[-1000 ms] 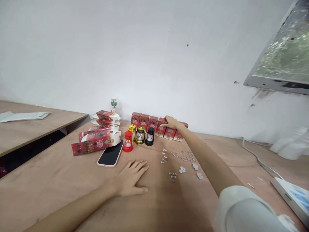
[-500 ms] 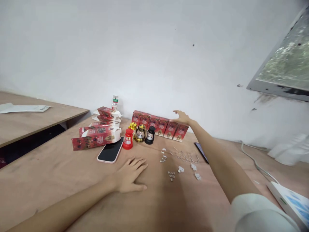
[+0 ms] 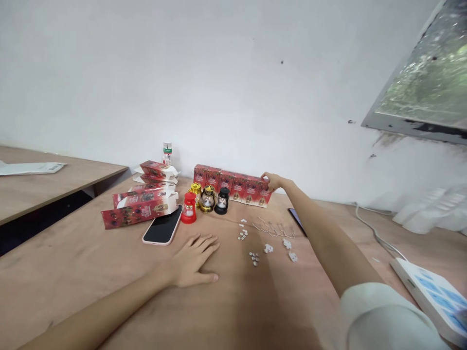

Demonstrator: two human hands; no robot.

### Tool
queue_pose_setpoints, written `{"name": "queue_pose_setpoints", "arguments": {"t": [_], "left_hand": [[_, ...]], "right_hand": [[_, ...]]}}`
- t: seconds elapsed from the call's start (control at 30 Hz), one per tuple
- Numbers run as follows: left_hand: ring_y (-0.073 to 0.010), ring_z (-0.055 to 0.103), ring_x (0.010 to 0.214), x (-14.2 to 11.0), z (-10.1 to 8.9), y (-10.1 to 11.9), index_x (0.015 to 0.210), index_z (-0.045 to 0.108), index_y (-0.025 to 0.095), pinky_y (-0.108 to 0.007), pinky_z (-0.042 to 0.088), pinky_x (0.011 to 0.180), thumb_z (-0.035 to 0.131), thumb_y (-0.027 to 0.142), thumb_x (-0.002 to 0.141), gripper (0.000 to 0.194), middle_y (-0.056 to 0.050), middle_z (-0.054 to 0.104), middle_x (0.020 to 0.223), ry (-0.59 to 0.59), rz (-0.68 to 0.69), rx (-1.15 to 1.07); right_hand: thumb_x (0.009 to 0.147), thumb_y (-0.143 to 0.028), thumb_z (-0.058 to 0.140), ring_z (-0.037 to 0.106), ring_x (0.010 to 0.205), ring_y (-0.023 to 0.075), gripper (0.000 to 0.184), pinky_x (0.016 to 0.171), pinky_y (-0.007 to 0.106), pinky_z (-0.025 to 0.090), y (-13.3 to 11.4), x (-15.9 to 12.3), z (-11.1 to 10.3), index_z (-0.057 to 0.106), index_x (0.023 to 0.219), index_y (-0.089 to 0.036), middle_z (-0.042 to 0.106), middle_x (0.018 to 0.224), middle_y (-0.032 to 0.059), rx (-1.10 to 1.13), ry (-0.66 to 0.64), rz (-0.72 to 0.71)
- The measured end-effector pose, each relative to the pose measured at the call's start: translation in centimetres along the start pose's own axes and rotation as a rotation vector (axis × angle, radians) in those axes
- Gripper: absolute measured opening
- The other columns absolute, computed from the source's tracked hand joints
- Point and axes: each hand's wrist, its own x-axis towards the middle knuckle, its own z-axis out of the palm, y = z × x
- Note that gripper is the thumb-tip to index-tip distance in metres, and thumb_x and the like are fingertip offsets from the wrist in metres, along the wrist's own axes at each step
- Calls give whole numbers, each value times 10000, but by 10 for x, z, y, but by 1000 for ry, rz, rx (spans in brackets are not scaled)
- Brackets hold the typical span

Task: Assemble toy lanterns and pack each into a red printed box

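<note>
My left hand (image 3: 193,260) lies flat on the table with its fingers spread, holding nothing. At the back, my right hand (image 3: 274,181) is closed on the upper corner of the rightmost red printed box (image 3: 263,198), with its fingers bent over the top. That box stands upright at the end of a row of several red boxes (image 3: 239,187) along the wall. In front of the row are small toy lanterns: a red lantern (image 3: 188,209), a black lantern (image 3: 222,201), a gold-and-black lantern (image 3: 207,199) and a gold lantern (image 3: 196,188) partly hidden behind.
Flattened red cartons (image 3: 140,209) lie at left beside a phone (image 3: 162,228). Thin wire handles (image 3: 273,228), button cells (image 3: 254,258) and small white plastic parts (image 3: 293,256) lie at right. A second dark device (image 3: 297,221) is partly behind my forearm. A white box (image 3: 430,296) sits far right.
My right hand has come down from above the row onto the rightmost box. The boxes at the right end now stand closer and straighter. My left hand stays flat; the view has shifted slightly.
</note>
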Motion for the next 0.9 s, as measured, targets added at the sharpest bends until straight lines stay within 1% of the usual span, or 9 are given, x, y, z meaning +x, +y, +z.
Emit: {"name": "queue_pose_setpoints", "arguments": {"t": [0.1, 0.23, 0.37, 0.43, 0.57, 0.67, 0.8, 0.87, 0.9], "left_hand": [[-326, 224, 1377, 1, -1, 1, 1420, 282, 144, -556, 175, 1099, 397, 664, 818, 804, -175, 261, 1485, -12, -4, 2], [-327, 223, 1378, 1, 0, 0, 1421, 279, 136, -555, 164, 1104, 408, 656, 817, 808, -175, 261, 1486, -18, -7, 1], [-326, 226, 1377, -1, -1, 0, 1418, 288, 142, -547, 173, 1106, 411, 658, 815, 803, -172, 264, 1485, -5, -2, -11], [-320, 205, 1385, -1, -1, 0, 1426, 270, 145, -543, 163, 1111, 389, 666, 820, 809, -170, 242, 1493, -21, -1, -5], [-298, 141, 1405, -1, -1, -1, 1447, 200, 141, -540, 114, 1122, 322, 674, 839, 817, -163, 173, 1510, -64, 11, 1], [-293, 102, 1411, 0, 0, -3, 1453, 172, 142, -543, 104, 1122, 312, 672, 843, 820, -164, 143, 1514, -60, 34, -13], [-288, 69, 1413, 0, 0, -3, 1456, 151, 130, -535, 82, 1127, 301, 667, 849, 824, -168, 112, 1516, -82, 30, -12], [-284, 66, 1414, 0, -1, -3, 1457, 145, 131, -531, 76, 1129, 298, 664, 852, 822, -166, 107, 1518, -89, 29, -6], [-283, 70, 1414, 0, -1, -3, 1458, 142, 135, -531, 76, 1128, 300, 663, 852, 819, -164, 109, 1518, -84, 32, -5]], "right_hand": [[501, -88, 785, 651, 751, 207, 770, 549, 270, 549, -1, 0, -1, 476, 1199, -188, 616, 1076, 125, -23, 9, 5], [517, -154, 790, 655, 773, 215, 820, 569, 297, 557, -2, -2, 2, 434, 1255, -196, 531, 1206, 180, -41, 10, 15], [553, -337, 804, 625, 971, 324, 962, 699, 427, 568, -9, -4, 3, 320, 1368, -169, 427, 1318, 251, -50, 3, 28], [550, -431, 803, 506, 1152, 407, 1031, 835, 532, 508, -16, -5, 0, 283, 1393, -144, 365, 1370, 278, -68, 15, 26], [627, -582, 712, 70, 1363, 484, 1064, 988, 725, 198, -40, -9, -7, 178, 1440, -152, 109, 1503, 253, -130, 107, -12], [757, -660, 525, -97, 1372, 453, 936, 968, 768, 49, -71, -16, -11, 146, 1449, -157, 10, 1532, 199, -164, 284, -174], [836, -661, 378, -118, 1391, 391, 786, 991, 739, -32, -126, -32, -6, 181, 1442, -200, 6, 1546, 139, -101, 437, -494], [858, -635, 366, -52, 1408, 354, 728, 1039, 695, 5, -157, -45, 5, 221, 1427, -205, 50, 1544, 134, 9, 457, -654], [878, -607, 355, 26, 1415, 320, 680, 1080, 638, 71, -171, -51, 13, 250, 1413, -201, 98, 1537, 136, 98, 453, -746]]}}
